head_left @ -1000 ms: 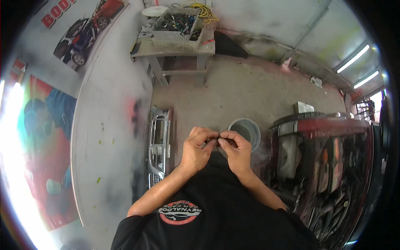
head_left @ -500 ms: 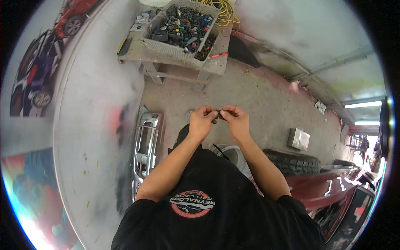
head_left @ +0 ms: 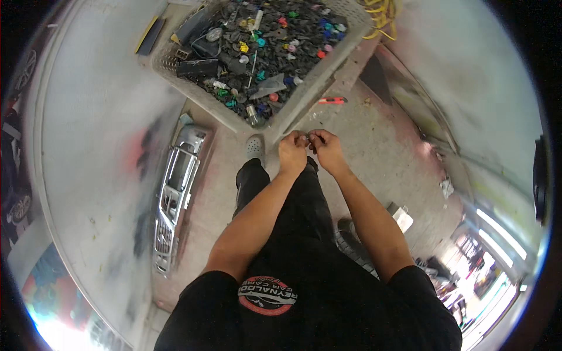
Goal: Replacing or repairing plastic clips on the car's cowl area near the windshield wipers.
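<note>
My left hand and my right hand meet in front of me, fingertips pinched on a small dark piece I cannot make out. Just ahead of them is a grey mesh plastic basket, full of small plastic clips, mostly black, some coloured. A red box cutter lies beside the basket, to its right.
A chrome bumper stands along the left wall. My grey clog shows below the basket. A tyre and metal box are at right. Yellow hose hangs at top, near a dark panel.
I have moved forward, so the table and basket appear much closer. The tyre has slid back in view toward the lower right. Both hands remain together at the small piece.
</note>
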Demonstrator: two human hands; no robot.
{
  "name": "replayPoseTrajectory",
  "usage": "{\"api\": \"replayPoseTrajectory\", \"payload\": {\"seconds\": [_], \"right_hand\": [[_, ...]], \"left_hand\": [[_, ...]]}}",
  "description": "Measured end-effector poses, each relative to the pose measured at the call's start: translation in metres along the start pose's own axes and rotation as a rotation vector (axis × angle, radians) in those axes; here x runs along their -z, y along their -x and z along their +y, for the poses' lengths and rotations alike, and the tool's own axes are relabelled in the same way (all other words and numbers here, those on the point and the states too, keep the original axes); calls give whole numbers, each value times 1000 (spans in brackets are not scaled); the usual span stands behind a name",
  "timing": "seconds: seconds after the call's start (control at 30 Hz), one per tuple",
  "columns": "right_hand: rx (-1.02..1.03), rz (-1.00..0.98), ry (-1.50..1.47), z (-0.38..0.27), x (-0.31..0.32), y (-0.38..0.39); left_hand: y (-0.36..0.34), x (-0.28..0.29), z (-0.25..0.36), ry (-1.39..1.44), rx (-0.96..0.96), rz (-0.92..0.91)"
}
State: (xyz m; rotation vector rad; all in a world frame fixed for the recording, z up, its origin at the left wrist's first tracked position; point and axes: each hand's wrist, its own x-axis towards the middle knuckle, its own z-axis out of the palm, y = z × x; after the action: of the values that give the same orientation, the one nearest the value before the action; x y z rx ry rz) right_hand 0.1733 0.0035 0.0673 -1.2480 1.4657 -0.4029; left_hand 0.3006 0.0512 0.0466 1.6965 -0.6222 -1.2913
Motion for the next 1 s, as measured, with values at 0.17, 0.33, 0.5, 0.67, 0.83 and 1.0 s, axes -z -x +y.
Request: {"api": "replayPoseTrajectory", "payload": {"seconds": [0.17,0.33,0.5,0.67,0.83,1.0], "right_hand": [[222,-89,285,9,-5,-55],[130,-191,382,-7,9,-64],[318,-138,437,6,11,-71],[347,-195,358,4,12,-74],[347,-210,421,3,16,-73],[355,-221,405,4,18,-70]], "left_hand": [[-38,-21,-51,31,-56,250],[-38,-42,-51,-155,-34,356],[-38,-49,-25,108,240,409],[-37,-44,-25,-187,18,503],[-28,-53,-8,-352,41,490],[-12,-53,9,-420,-28,510]]}}
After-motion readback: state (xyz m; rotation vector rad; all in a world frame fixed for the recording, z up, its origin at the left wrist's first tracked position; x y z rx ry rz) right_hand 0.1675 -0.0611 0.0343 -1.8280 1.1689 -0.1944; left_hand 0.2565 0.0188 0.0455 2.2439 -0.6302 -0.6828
